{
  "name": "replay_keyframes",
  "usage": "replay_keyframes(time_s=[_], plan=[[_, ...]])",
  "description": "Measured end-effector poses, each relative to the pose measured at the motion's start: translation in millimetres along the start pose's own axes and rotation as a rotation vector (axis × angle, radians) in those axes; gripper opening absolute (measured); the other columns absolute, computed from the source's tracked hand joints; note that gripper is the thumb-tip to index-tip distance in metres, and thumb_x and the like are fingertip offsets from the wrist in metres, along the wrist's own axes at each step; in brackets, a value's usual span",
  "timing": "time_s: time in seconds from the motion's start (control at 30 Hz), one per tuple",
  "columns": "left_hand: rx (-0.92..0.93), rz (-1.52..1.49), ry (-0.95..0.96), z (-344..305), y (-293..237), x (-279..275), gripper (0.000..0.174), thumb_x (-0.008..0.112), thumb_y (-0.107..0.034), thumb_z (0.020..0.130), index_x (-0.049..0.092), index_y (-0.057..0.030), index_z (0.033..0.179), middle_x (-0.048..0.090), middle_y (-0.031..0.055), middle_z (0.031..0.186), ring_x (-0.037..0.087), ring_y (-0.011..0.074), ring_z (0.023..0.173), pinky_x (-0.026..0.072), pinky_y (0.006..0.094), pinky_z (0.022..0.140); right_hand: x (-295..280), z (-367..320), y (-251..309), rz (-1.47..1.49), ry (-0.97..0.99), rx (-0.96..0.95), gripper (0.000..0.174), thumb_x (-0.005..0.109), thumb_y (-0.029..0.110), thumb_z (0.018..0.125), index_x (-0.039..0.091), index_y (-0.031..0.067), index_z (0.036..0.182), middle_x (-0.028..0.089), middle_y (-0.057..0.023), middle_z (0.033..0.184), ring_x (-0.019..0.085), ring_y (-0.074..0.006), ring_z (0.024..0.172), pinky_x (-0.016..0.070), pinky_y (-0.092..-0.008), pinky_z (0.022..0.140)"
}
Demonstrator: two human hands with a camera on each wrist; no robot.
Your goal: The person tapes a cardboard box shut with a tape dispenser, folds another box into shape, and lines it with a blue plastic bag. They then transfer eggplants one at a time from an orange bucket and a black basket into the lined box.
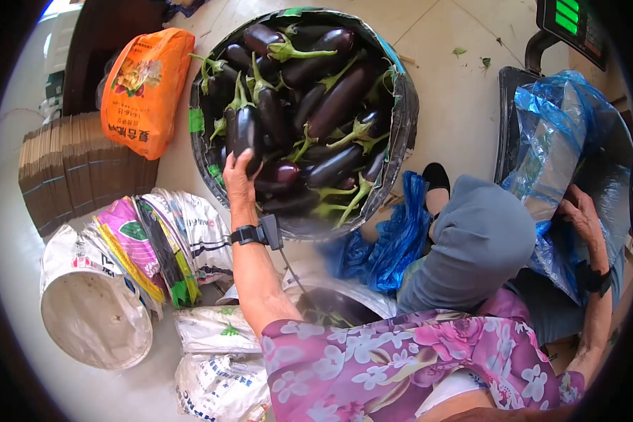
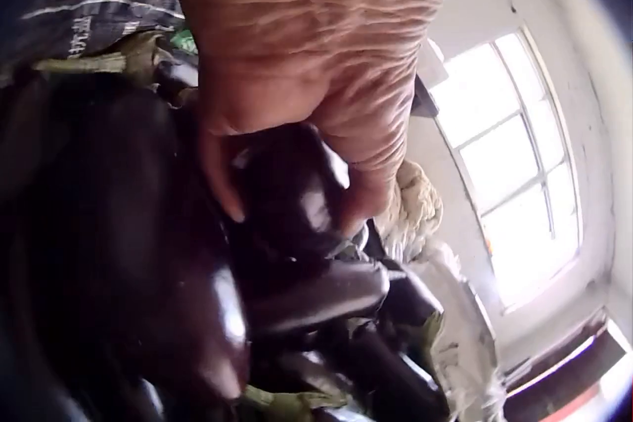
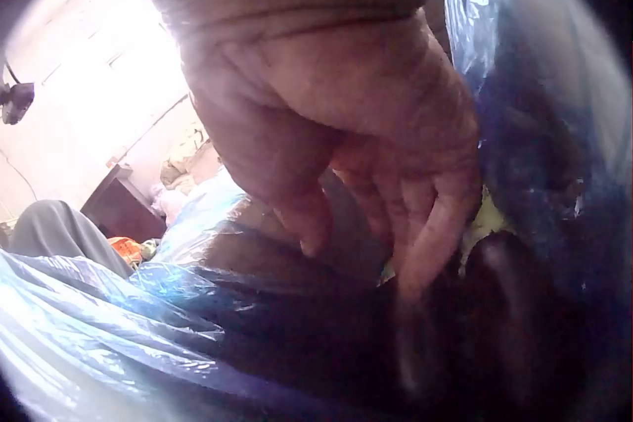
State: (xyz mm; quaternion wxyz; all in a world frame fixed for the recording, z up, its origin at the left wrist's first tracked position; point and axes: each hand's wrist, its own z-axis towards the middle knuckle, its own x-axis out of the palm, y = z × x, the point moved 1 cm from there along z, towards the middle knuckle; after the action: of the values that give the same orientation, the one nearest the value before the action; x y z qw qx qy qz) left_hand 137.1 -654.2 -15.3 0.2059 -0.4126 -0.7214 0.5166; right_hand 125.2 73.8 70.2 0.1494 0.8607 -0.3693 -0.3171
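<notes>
My left hand (image 1: 240, 181) grips the rounded lower end of a dark purple eggplant (image 1: 247, 133) at the near left of a round tub (image 1: 409, 116) heaped with eggplants. In the left wrist view, thumb and fingers bend around that glossy eggplant (image 2: 292, 194), with others lying close on both sides. Over at the right, my right hand (image 1: 582, 216) is at the mouth of a blue plastic bag (image 1: 552, 133). The right wrist view shows the hand (image 3: 366, 145) inside the bag with fingers pointing down, loosely bent, beside a dark eggplant (image 3: 499, 279). Their tips are partly lost in shadow.
A scale with a lit green display (image 1: 567, 15) stands behind the bag. Blue plastic bags (image 1: 401, 239) hang beside my knee (image 1: 471, 225). To the left are an orange bag (image 1: 148, 91), stacked brown cardboard (image 1: 84, 169) and a white sack-covered bucket (image 1: 95, 320).
</notes>
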Motion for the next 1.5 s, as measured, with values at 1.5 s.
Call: replay_keyframes(time_s=[1.5], plan=[[0.12, 0.058, 0.02, -104.6, 15.6, -24.1, 0.055, 0.069, -0.023, 0.09, 0.05, 0.0063, 0.132, 0.06, 0.0128, 0.121, 0.058, 0.0211, 0.108, 0.0445, 0.0315, 0.097, 24.4, 9.8, -7.7, -0.271, 0.087, -0.305, 0.037, 0.051, 0.017, 0.086, 0.057, -0.0062, 0.114, 0.066, -0.0203, 0.088, 0.059, -0.0248, 0.073, 0.0488, -0.036, 0.075]])
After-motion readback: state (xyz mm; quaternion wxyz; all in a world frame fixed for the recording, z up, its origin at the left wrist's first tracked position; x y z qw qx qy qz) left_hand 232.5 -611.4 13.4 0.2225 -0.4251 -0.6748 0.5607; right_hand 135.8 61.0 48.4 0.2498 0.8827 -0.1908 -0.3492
